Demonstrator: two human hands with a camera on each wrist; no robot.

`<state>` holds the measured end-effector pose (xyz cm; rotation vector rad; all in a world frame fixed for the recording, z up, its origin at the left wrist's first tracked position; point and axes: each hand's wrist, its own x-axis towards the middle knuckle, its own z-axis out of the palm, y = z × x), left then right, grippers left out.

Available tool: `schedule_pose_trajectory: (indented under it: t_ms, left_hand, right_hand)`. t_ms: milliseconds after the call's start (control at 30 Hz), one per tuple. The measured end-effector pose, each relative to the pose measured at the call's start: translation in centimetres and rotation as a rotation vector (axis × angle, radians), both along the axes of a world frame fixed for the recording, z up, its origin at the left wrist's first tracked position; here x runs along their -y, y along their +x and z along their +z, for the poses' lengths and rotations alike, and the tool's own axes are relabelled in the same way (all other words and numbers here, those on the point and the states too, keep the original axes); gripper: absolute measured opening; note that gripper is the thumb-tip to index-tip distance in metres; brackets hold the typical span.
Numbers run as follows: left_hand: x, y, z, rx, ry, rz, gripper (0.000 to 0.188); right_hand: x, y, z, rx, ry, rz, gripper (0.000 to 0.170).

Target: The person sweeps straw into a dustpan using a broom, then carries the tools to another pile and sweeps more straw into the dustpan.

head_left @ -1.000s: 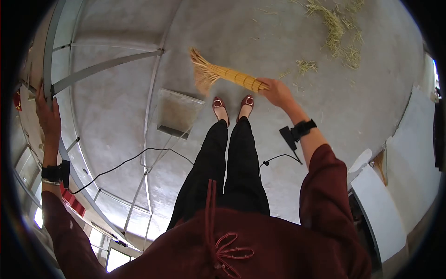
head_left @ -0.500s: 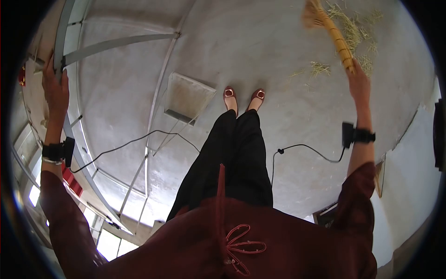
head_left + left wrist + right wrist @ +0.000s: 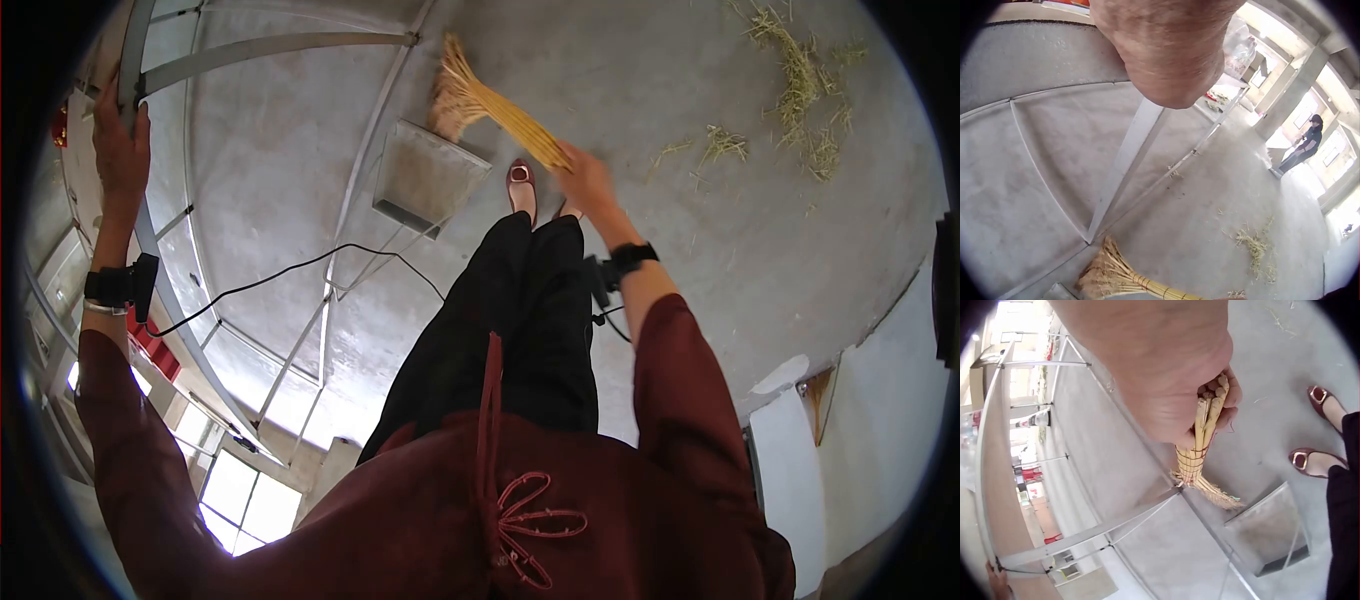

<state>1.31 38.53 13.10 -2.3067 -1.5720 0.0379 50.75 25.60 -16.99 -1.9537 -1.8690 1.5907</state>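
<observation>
Currently right hand point(image 3: 583, 183) grips the broom point(image 3: 515, 122), bristles point(image 3: 453, 100) reaching left of that hand by the dustpan point(image 3: 430, 172), loose straw point(image 3: 800, 85) well to its right, while left hand point(image 3: 122, 160), fingers extended, rests on metal frame point(image 3: 134, 50).

Daylight glared white through the dark-barred rectangular window point(image 3: 250, 497) at lower left in the head view, bleaching the nearby smooth grey concrete floor point(image 3: 710, 270), which dimmed farther off. Fisheye distortion bowed the slender grey metal frame point(image 3: 270, 46); black vignetting swallowed the corners. Motion blur softened the yellow straw broom point(image 3: 520, 127).
</observation>
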Motion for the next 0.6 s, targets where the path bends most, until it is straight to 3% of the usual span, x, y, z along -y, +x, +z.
schedule_pose_trajectory:
  t_ms: [167,200,267,400,467,533,600]
  left_hand:
    - [0.0,-0.6,-0.1,-0.017,-0.002,0.021,0.048]
    - [0.1,-0.8,-0.2,-0.028,0.004,0.023,0.048]
    - [0.0,-0.9,-0.3,-0.018,0.005,0.036,0.048]
    - [0.0,-0.2,-0.2,0.013,0.005,0.03,0.047]
    - [-0.1,-0.2,-0.2,0.009,0.012,0.024,0.047]
    - [0.0,-0.6,-0.2,0.0,0.011,0.02,0.047]
    - [-0.1,-1.2,-0.3,-0.031,0.016,0.044,0.046]
  right_hand:
    - [1.4,18.6,0.4,0.076,0.098,0.054,0.042]
    - [0.7,22.1,1.6,0.176,0.213,0.089,0.039]
    - [-1.5,26.8,5.1,0.4,0.193,0.103,0.04]
    - [-2.8,27.2,10.6,0.691,0.278,0.189,0.046]
    - [-1.3,25.4,12.0,0.602,0.382,0.152,0.048]
    - [0.1,22.4,12.8,0.525,0.337,0.09,0.048]
    - [2.1,20.0,12.0,0.221,0.25,-0.013,0.046]
